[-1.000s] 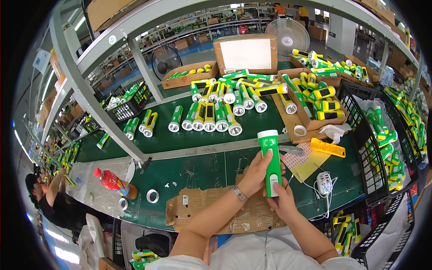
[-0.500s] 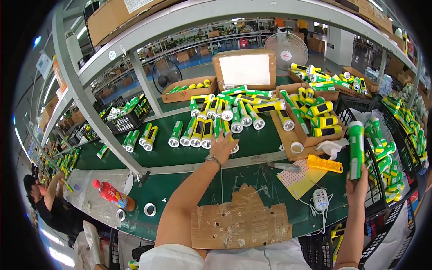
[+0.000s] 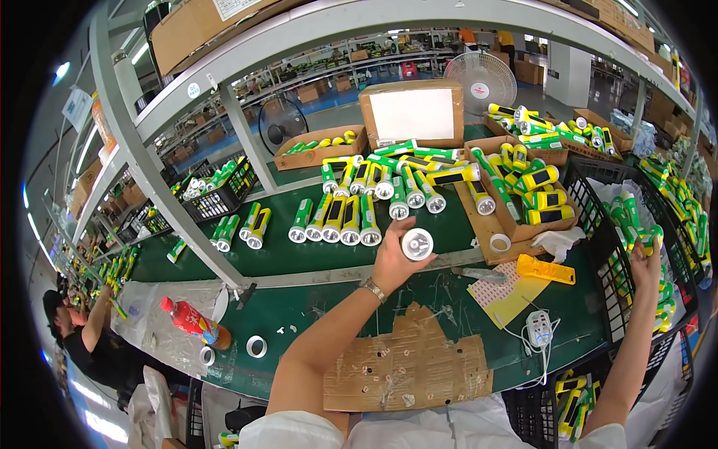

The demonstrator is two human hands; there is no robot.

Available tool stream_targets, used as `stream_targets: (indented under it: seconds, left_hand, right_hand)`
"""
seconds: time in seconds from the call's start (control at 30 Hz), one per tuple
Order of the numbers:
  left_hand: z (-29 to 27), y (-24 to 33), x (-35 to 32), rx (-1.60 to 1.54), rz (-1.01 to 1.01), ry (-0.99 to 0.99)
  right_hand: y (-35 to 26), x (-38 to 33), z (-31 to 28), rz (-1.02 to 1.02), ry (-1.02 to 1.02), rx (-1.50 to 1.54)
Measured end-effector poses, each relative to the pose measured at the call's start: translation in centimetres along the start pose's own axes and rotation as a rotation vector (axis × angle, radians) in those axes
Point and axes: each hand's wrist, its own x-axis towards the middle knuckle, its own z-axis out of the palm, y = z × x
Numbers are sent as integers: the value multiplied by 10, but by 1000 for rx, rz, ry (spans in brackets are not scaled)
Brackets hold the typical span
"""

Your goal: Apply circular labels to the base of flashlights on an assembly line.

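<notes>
The bench (image 3: 314, 258) runs green across the room under a grey rack (image 3: 142, 161), with a torn cardboard mat (image 3: 407, 370) lying at its near edge. A black crate (image 3: 598, 224) stands at the right end, filled with green and yellow torches. Open cartons (image 3: 516, 217) beyond the mat hold more of them, and a row (image 3: 336, 221) lies lens-forward on the cloth.

The left hand (image 3: 393, 258) is raised over the bench, fingers wrapped round the body of a torch (image 3: 417, 244) with its round lens end facing up and toward the viewer. The right hand (image 3: 645, 258) is out over the crate, closed on a green torch (image 3: 652, 238) at the crate's inner side; how firm that hold is cannot be made out at the rim of the picture.

A red bottle (image 3: 193, 323) lies at the left, tape rolls (image 3: 256, 346) near it. A white power strip (image 3: 539, 328) and a yellow part (image 3: 546, 269) sit right of the mat. Another person (image 3: 93, 344) works at far left.

Judgement: the torches look like light, stiff plastic, with smooth shells that may slip. The lens face appears the fragile part. The barrel, below the head, is the sound place to hold.
</notes>
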Motion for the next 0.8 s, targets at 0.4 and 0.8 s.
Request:
stream_targets:
  seconds: [0.4, 0.8]
  left_hand:
    - [-1, 64, -5, -1191, -1082, -225]
    - [15, 73, -39, -1019, -786, -256]
  right_hand:
    - [86, -137, 42, -58, -358, -651]
    - [250, -228, 34, -216, -713, -2229]
